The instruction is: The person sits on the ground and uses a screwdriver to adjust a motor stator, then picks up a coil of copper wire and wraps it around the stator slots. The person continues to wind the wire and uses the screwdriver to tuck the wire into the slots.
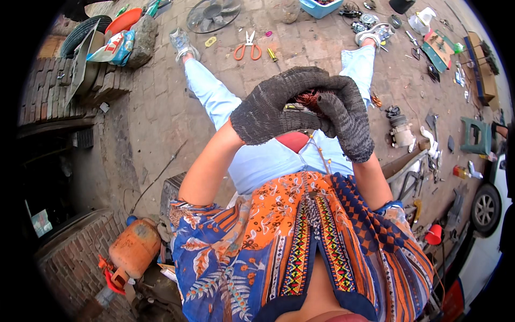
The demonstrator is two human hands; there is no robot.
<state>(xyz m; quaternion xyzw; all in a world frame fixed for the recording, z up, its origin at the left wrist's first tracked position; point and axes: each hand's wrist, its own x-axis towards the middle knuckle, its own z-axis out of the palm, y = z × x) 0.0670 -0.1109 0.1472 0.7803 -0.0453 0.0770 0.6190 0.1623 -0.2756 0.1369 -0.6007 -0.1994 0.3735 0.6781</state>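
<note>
Holding a bundle of reddish wire above the lap, the gloved left hand and the gloved right hand are meeting just right of the upper middle of the frame. The left fingers are curling over the bundle along its upper side, and the right fingers are bending around its right end. The gloves are hiding much of the grip, so exactly which fingertips are pressing on the wire I cannot tell.

Between the spread legs, orange-handled scissors are lying on the paving, their blades pointing toward the top of the frame; a screwdriver is lying just to their right. Left of centre at the top, a round fan is resting, while a blue basin is standing at the top edge, right of centre.

In the upper left, a bag is lying near an orange basin. At the lower left, an orange cylinder is standing out against brickwork. Toward the right edge, a green stool is standing above a car wheel.
</note>
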